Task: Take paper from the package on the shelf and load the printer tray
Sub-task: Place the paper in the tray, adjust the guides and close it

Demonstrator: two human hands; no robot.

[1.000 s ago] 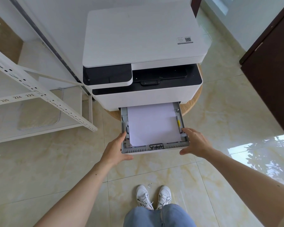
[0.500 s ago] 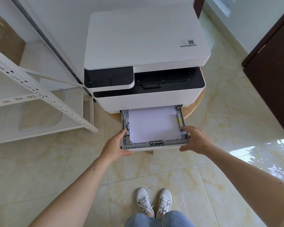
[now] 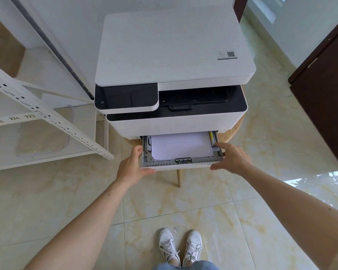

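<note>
Both-hand grip (image 3: 134, 166) (image 3: 231, 158) — paper-loaded tray (image 3: 181, 163)

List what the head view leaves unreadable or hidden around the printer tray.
- Paper stack: far end hidden inside the printer.
- Tray front underside: hidden by its own front panel, the left hand and the right hand.
- QR label: text too small.
- Paper package: not in view.

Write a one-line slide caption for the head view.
Both hands, left hand and right hand, grip the front corners of the partly open printer tray, loaded with white paper.
</note>
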